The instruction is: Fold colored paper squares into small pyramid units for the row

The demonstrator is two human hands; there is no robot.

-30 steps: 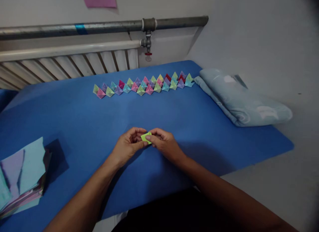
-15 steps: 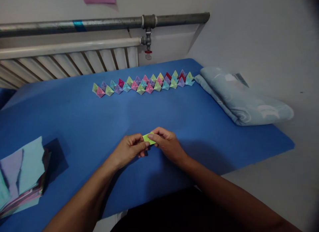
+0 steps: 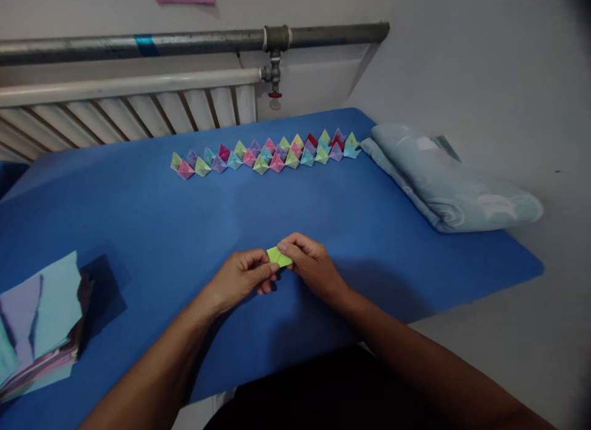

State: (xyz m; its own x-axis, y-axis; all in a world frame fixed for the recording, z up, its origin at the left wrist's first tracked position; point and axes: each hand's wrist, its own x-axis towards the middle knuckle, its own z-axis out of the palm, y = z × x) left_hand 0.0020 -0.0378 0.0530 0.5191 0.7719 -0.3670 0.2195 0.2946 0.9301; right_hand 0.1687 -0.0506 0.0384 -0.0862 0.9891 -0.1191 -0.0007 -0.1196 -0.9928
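A small folded piece of yellow-green paper (image 3: 279, 257) is held up between my two hands over the blue surface (image 3: 194, 220). My left hand (image 3: 244, 274) pinches its left, lower edge between thumb and fingers. On the right side, my right hand (image 3: 310, 262) grips the same paper, its thumb near the top edge. Several small folded paper shapes (image 3: 261, 164) in pink, green, blue, purple and red stand in close rows farther back.
At the left lies a stack of coloured paper sheets (image 3: 58, 307). A folded light-blue blanket (image 3: 443, 177) rests at the right, against the wall. Behind the blue surface are a white radiator (image 3: 138, 113) and a metal pipe (image 3: 207, 42) with a red-handled valve (image 3: 275, 95).
My right thumb has shifted slightly up and to the right on the yellow-green paper, and more of its face shows. Both hands still hold it.
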